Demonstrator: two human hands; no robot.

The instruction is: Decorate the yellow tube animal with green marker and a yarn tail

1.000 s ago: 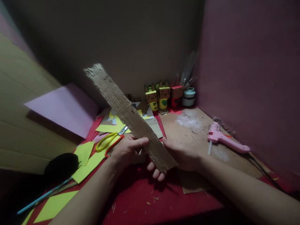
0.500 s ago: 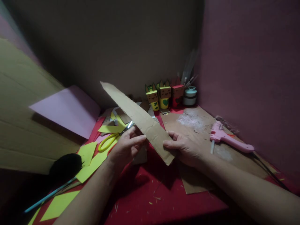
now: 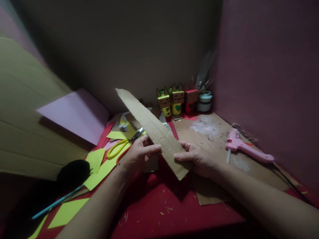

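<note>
A long cardboard strip (image 3: 152,125) slants from upper left to lower right above the red table (image 3: 159,212). My right hand (image 3: 196,157) pinches its lower end, the thumb on top and the fingers partly hidden behind. My left hand (image 3: 142,152) grips the strip's left edge with its thumb at the edge, the other fingers curled beneath. Scissors with yellow and red handles (image 3: 118,149) lie just left of my left hand, on yellow paper pieces (image 3: 101,171).
A pink glue gun (image 3: 245,147) rests on a cardboard sheet (image 3: 211,142) at right. Three small box figures (image 3: 177,101) and a lidded jar (image 3: 204,101) stand at the back. At left are a pink sheet (image 3: 77,114), a black round object (image 3: 73,174) and a blue stick (image 3: 56,203).
The whole view has shifted slightly, so things appear a little farther right. Both hands keep hold of the strip, which is tilted slightly differently.
</note>
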